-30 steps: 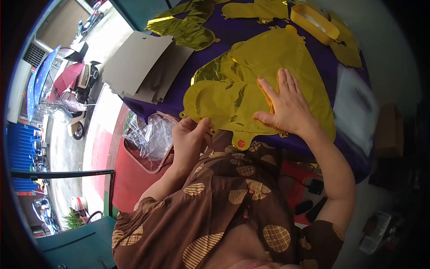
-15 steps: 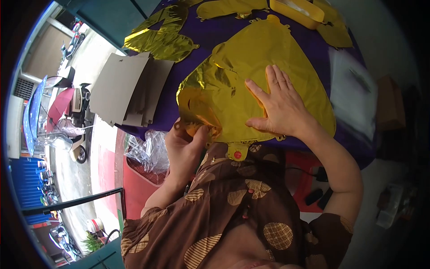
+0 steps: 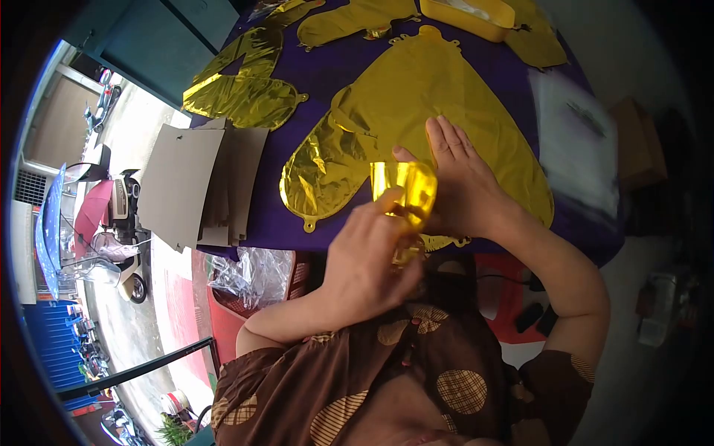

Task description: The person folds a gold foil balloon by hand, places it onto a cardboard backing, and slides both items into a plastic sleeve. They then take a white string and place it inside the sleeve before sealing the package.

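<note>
A large gold foil balloon (image 3: 446, 97), roughly heart-shaped, lies flat on the purple cloth before me. My left hand (image 3: 364, 256) is closed on a shiny, curled part of the foil at its near edge, lifted off the table. The fingertips there are partly hidden by the fold. My right hand (image 3: 465, 178) lies flat on the balloon with fingers stretched out, just right of the lifted fold. To the left, the balloon's crinkled left lobe rests on the cloth with a small tab at its tip.
More gold foil balloons (image 3: 245, 93) lie at the back left. A yellow tray (image 3: 476, 22) stands at the back. Grey cardboard sheets (image 3: 182, 182) are stacked at the left edge, and clear plastic bags (image 3: 573, 141) lie at the right. Below the edge is a red basket (image 3: 230, 308) holding clear plastic.
My left hand has moved right and let the left lobe down; it now lifts the foil near the middle. My right hand stays flat on the balloon. The view has shifted slightly.
</note>
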The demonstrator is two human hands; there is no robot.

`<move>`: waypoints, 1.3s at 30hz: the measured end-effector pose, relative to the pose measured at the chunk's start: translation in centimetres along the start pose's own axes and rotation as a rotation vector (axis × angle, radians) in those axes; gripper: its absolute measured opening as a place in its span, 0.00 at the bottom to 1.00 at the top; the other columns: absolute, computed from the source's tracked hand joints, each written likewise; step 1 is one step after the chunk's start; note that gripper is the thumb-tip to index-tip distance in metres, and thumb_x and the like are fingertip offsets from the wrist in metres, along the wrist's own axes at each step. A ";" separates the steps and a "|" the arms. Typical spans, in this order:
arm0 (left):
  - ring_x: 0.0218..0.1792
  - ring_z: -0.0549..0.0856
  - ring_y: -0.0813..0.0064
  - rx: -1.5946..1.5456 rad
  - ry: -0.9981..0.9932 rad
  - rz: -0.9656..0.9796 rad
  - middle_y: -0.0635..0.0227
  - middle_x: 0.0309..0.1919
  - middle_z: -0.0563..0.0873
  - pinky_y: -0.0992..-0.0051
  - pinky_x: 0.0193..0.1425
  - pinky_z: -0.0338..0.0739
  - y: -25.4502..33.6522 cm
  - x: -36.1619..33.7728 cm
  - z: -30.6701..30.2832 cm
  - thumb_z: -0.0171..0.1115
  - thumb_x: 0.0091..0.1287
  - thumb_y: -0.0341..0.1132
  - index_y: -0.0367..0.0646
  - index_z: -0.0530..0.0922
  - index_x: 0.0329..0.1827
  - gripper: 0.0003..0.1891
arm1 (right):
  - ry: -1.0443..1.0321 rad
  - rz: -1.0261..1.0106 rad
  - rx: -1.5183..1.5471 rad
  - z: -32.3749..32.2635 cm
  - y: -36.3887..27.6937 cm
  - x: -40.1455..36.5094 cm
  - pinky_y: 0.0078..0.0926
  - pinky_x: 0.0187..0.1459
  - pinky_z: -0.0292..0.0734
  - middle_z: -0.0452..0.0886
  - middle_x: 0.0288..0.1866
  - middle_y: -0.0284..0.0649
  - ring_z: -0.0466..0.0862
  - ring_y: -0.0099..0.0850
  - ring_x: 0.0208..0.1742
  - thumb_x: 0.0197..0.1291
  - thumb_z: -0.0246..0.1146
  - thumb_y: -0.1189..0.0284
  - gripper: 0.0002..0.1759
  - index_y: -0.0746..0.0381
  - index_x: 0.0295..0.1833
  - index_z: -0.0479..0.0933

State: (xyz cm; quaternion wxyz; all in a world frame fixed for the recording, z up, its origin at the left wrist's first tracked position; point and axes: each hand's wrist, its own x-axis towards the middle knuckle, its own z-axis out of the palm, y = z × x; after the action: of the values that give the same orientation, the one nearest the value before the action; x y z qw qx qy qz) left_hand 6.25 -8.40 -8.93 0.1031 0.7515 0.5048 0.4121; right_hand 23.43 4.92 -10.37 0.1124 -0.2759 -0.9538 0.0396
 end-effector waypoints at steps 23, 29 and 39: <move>0.57 0.80 0.53 0.246 -0.210 0.097 0.59 0.58 0.82 0.57 0.60 0.76 -3.6 2.2 -0.7 0.73 0.57 0.34 0.36 0.81 0.54 0.22 | 0.046 -0.087 -0.266 2.0 1.3 -0.1 0.57 0.77 0.54 0.58 0.74 0.74 0.60 0.66 0.77 0.72 0.46 0.52 0.36 0.47 0.83 0.53; 0.59 0.78 0.53 0.247 -0.254 0.095 0.59 0.60 0.80 0.55 0.61 0.74 -3.7 2.1 -1.0 0.74 0.57 0.38 0.36 0.80 0.56 0.25 | 0.043 -0.084 -0.230 1.9 1.3 -0.2 0.58 0.78 0.52 0.56 0.75 0.74 0.58 0.66 0.78 0.70 0.50 0.50 0.39 0.48 0.83 0.54; 0.59 0.79 0.50 0.228 -0.235 0.080 0.57 0.61 0.81 0.55 0.62 0.76 -3.5 1.8 -0.9 0.75 0.55 0.36 0.38 0.79 0.58 0.26 | 0.121 0.082 0.205 -3.2 4.0 -2.3 0.48 0.82 0.46 0.52 0.80 0.67 0.48 0.59 0.84 0.67 0.60 0.64 0.38 0.65 0.79 0.59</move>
State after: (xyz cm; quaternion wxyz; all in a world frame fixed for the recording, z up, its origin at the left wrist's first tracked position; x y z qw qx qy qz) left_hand 3.50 -5.44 -9.45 0.0588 0.8208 0.5025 0.2651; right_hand 28.17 7.08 -8.30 0.1958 -0.3035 -0.9241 0.1248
